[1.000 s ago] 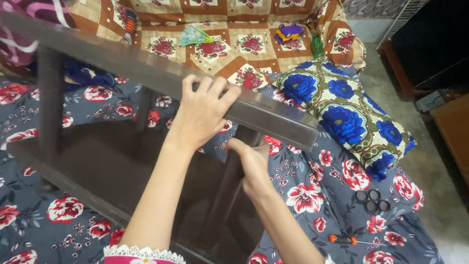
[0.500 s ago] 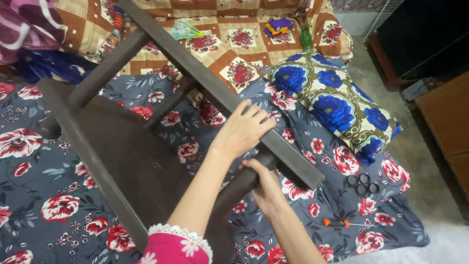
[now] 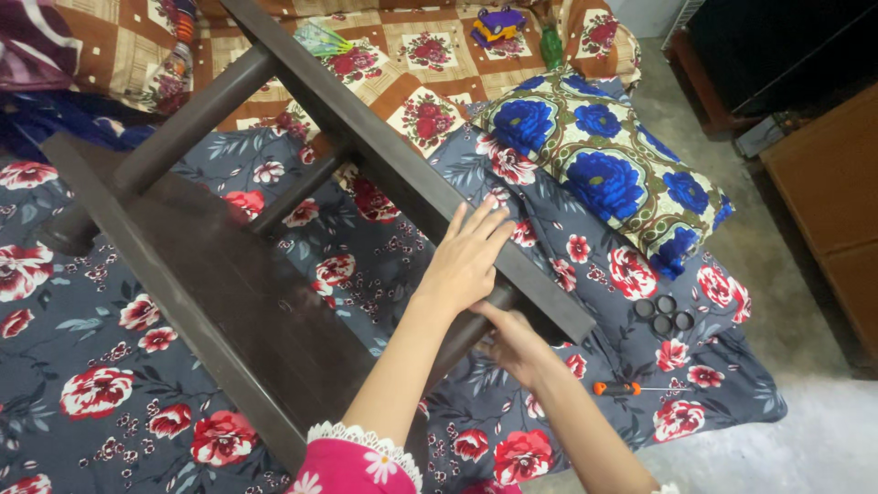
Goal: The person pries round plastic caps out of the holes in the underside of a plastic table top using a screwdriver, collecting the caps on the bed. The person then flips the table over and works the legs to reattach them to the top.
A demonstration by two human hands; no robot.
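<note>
the dark wooden stool (image 3: 229,293) lies tipped on its side on a grey flowered bedsheet (image 3: 82,384), its flat seat panel facing up toward the camera and its legs and rails sticking out toward the far side. the left hand (image 3: 466,261) lies flat and open on the long upper rail (image 3: 402,174), fingers spread over its edge, pressing rather than gripping. the right hand (image 3: 512,343) is tucked under that rail, near the end of a round leg (image 3: 466,329); its fingers curl toward the wood, but i cannot tell whether they close on the leg or on something small there.

just beyond the rail's near end, four black rings (image 3: 666,313) sit together on the sheet, and a screwdriver with an orange handle (image 3: 631,389) lies a bit nearer to the person than the rings. a pillow with blue flowers (image 3: 604,174) rests past the rail on the far side, touching the sheet. further off from the stool, a brown patchwork blanket (image 3: 421,64) carries a small purple toy (image 3: 498,23) and a green bottle (image 3: 549,46).

as i judge it, the stool balances on soft bedding and is steadied mostly by one flat palm. if that palm slips, the frame could roll and pinch the fingers underneath. the rings could also slide off the sheet's edge onto the floor.
</note>
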